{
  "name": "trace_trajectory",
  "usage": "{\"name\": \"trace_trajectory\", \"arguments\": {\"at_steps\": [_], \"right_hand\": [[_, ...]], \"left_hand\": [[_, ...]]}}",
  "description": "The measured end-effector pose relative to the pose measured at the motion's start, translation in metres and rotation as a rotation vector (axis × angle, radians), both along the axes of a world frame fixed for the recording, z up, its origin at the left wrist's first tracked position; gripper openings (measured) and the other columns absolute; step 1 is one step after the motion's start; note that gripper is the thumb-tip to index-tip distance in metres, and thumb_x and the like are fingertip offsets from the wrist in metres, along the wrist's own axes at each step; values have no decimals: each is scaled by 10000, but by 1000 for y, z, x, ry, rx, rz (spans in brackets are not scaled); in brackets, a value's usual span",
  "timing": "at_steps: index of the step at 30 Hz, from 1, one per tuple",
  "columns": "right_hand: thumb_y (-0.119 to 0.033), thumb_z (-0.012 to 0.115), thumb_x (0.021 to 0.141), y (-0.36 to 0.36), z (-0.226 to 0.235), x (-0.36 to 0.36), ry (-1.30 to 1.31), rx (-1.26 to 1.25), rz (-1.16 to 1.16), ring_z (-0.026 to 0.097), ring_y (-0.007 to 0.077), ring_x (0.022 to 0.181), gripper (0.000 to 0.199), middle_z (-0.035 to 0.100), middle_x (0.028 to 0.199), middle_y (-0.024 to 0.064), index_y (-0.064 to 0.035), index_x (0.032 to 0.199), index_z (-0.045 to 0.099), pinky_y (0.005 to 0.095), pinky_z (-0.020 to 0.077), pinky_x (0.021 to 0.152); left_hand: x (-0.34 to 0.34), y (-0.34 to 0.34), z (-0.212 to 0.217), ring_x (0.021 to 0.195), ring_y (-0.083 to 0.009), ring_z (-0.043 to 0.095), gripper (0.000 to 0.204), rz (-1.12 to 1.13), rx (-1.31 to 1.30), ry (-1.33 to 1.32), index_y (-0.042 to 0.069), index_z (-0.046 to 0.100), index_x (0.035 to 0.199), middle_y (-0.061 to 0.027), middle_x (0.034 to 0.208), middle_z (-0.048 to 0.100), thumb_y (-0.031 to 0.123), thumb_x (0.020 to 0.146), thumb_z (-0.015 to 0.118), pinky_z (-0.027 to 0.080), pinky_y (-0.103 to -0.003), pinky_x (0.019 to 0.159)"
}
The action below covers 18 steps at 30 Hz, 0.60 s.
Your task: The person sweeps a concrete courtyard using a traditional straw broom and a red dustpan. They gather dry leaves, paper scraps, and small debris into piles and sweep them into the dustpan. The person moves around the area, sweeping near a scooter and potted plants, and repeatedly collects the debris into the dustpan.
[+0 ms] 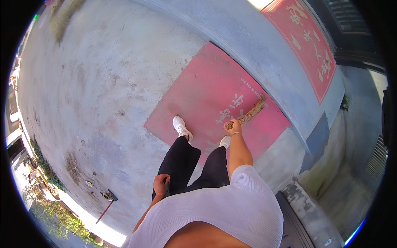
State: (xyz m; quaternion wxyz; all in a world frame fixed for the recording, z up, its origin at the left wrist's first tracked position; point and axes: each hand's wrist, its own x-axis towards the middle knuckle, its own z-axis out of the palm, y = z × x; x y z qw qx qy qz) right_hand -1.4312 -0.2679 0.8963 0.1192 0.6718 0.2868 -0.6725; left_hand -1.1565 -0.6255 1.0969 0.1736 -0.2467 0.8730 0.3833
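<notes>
My right hand (pixel 234 126) is closed round the bound handle of a short straw hand broom (pixel 253 112). The broom's bristles point away to the far right, over a red doormat (pixel 186 89) with pale lettering. Whether the bristle tips touch the mat, I cannot tell. My left hand (pixel 161 184) hangs beside my left thigh with its fingers curled in. A small grey patch shows just below those fingers, but what they hold, if anything, is hidden. Both my white shoes (pixel 180 126) are on the mat.
A raised concrete step (pixel 244 41) runs along the mat's far edge, with another red mat (pixel 304 45) on it before a dark doorway. Straw bristles (pixel 64 22) show at the far left. A dustpan (pixel 108 195) with a long red handle lies at the lower left.
</notes>
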Motion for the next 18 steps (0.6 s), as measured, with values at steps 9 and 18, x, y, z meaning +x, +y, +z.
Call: {"name": "trace_trajectory", "arguments": {"at_steps": [9, 18], "right_hand": [[-14, 584, 707, -268, 10, -81, 69, 20, 811, 516, 213, 571, 258, 483, 706, 62, -112, 902, 446, 387, 470, 488], [-8, 575, 674, -229, 110, -61, 295, 17, 1401, 518, 151, 492, 828, 550, 762, 102, -90, 1404, 194, 306, 394, 371]], "left_hand": [[-10, -35, -16, 700, -276, 581, 39, 205, 64, -55, 91, 625, 744, -75, 709, 614, 120, 725, 643, 453, -370, 617], [-19, -46, -5, 653, -271, 600, 101, 403, 238, -182, 71, 638, 766, -97, 689, 622, 170, 751, 624, 462, -360, 588]]}}
